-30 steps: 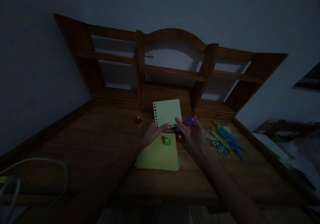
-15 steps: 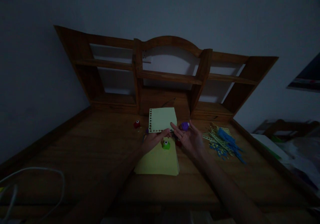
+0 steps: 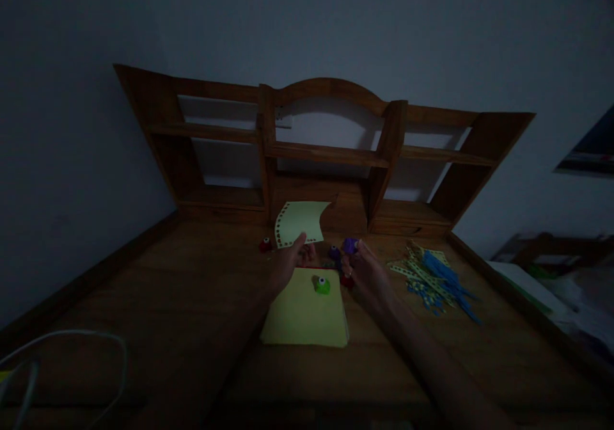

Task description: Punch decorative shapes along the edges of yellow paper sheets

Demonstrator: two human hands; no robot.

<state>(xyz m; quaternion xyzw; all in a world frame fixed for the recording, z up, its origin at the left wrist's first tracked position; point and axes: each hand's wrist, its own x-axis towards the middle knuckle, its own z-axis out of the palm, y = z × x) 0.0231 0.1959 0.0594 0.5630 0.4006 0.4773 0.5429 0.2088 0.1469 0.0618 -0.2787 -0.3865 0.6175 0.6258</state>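
Note:
My left hand (image 3: 291,260) pinches the lower edge of a pale yellow-green sheet of paper (image 3: 301,221), which bends upward. Small punched holes run along its left and bottom edges. In my right hand (image 3: 367,267), closed fingers hold a small purple craft punch (image 3: 350,246), apart from the sheet. A green craft punch (image 3: 322,285) with a white eye-like top sits on a stack of yellow paper (image 3: 306,318) below the hands. Another purple punch (image 3: 334,251) stands between my hands. One red punch (image 3: 347,281) is partly hidden by my right hand.
Another red punch (image 3: 265,245) stands to the left of the sheet. Punched paper strips (image 3: 417,269), blue strips (image 3: 446,276) and paper bits lie in a pile at the right. A wooden shelf unit (image 3: 330,155) backs the desk; a white cable (image 3: 77,333) curls at the lower left.
My right hand has closed around the purple punch after being spread beside it. My left hand has moved the sheet left, away from the right hand, and it now curves.

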